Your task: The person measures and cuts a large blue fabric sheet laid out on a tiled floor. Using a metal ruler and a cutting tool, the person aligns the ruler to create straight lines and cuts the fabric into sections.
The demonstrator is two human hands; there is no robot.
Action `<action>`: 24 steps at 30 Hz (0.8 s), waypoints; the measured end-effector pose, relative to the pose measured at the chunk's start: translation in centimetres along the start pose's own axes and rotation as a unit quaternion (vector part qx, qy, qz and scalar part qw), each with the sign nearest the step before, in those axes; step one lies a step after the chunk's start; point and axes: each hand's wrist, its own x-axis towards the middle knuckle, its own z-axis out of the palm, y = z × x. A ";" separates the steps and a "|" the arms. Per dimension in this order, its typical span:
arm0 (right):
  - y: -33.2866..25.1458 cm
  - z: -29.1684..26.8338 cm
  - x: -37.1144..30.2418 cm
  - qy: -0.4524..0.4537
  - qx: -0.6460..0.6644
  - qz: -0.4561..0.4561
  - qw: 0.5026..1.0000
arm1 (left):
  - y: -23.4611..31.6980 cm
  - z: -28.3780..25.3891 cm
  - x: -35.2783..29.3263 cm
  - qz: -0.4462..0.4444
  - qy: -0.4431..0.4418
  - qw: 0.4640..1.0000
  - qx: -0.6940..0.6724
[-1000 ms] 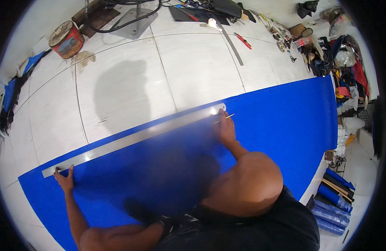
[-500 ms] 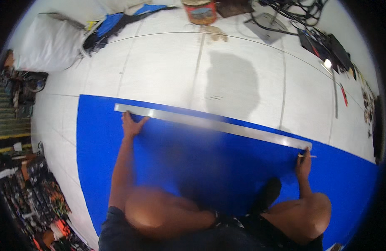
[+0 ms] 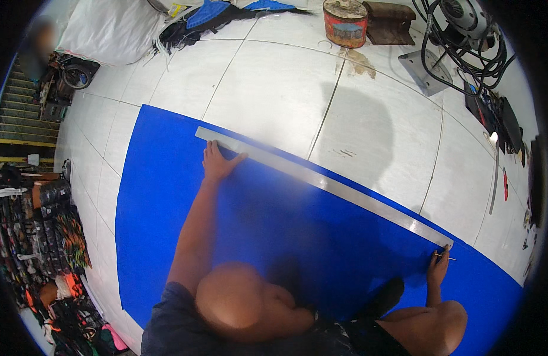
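Note:
A long silvery metal ruler [image 3: 321,181] lies flat on a blue sheet [image 3: 158,196], close to the sheet's far edge and slanting down to the right. My left hand [image 3: 219,163] is open near its left end, thumb and fingers spread, with the fingertips against the ruler's near edge. At the other end, my right hand [image 3: 438,270] touches the ruler's tip with a finger. A thin pen-like stick [image 3: 451,258] pokes out sideways from between the right hand's fingers; its exact kind is too small to make out.
White floor tiles [image 3: 274,77] surround the sheet. Along the far side are a white sack [image 3: 111,29], a red tin [image 3: 345,26] and a machine with coiled black cables [image 3: 493,65]. A red-handled tool [image 3: 505,184] lies at right; stacked goods [image 3: 42,225] at left.
My view has turned, so sheet and ruler now slant more steeply and far objects sit further right. Both hands keep their places at the ruler's ends.

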 end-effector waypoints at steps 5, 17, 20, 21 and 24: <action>0.4 -0.2 -0.2 0.013 -0.012 -0.021 1.000 | 0.1 0.3 0.6 -0.024 -0.026 0.999 -0.009; -0.6 -0.5 -0.2 -0.009 0.017 -0.006 1.000 | -0.6 0.3 0.9 -0.030 -0.027 0.999 -0.014; -0.5 -0.6 -0.2 -0.014 0.001 0.011 1.000 | -0.5 0.3 0.9 -0.031 -0.032 0.999 -0.017; -0.5 -0.6 -0.2 -0.014 0.005 0.015 1.000 | -0.4 0.3 0.9 -0.031 -0.036 0.999 -0.018; -1.0 -0.6 -0.5 -0.017 0.014 0.025 0.999 | -0.6 0.1 1.2 -0.035 -0.044 0.998 -0.004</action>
